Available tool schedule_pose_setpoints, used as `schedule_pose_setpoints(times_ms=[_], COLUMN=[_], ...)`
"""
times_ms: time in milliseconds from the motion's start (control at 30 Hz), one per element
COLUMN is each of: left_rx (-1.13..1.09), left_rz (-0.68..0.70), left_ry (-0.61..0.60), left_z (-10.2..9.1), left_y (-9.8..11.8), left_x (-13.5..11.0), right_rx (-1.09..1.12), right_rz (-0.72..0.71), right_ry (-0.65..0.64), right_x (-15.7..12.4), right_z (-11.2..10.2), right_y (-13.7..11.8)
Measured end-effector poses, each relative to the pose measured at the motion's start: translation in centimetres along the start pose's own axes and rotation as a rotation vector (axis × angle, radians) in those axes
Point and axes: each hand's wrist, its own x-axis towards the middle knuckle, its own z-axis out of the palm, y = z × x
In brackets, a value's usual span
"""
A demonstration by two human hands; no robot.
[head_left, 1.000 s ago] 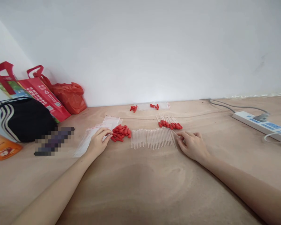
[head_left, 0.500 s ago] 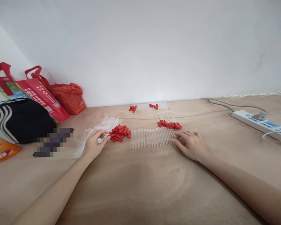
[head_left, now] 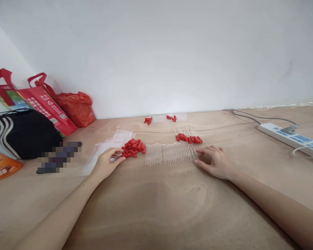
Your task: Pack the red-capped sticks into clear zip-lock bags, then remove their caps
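Observation:
On the left, my left hand (head_left: 108, 162) reaches the near edge of a pile of red rubber dropper bulbs (head_left: 134, 146). Its thumb and forefinger close around one bulb at that edge. A row of clear dropper tubes (head_left: 176, 154) lies side by side in the middle of the table, narrow tips toward me. At the row's right end my right hand (head_left: 215, 162) pinches the outermost tube between thumb and fingers; the contact is partly hidden. Behind the row lie several tubes fitted with red bulbs (head_left: 189, 138).
Clear zip bags (head_left: 100, 149) lie beneath and behind my left hand. More bulbs (head_left: 147, 121) and a flat bag (head_left: 182, 117) are near the wall. Shopping bags (head_left: 48, 107) and a black drawstring bag (head_left: 33, 133) stand left; a power strip (head_left: 293, 137) with cables sits right.
My right thumb and fingers have shifted slightly right, drawing away from the main row. My left hand has turned a little, its thumb moving right and lower at the bulb pile.

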Motion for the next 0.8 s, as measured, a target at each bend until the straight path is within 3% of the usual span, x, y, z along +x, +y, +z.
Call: schedule_pose_setpoints(times_ms=[267, 600, 800], left_rx=[-0.010, 0.020, 0.025], left_rz=[-0.038, -0.004, -0.011], left_ry=[0.113, 0.014, -0.031], left_z=[0.5, -0.2, -0.4], left_y=[0.5, 0.7, 0.4], left_x=[0.1, -0.1, 0.0], right_rx=[0.048, 0.062, 0.022], right_rz=[-0.061, 0.025, 0.176], right_ry=[-0.013, 0.084, 0.197], right_x=[0.1, 0.3, 0.8], right_z=[0.4, 0.8, 1.0], right_y=[-0.3, 0.6, 1.3])
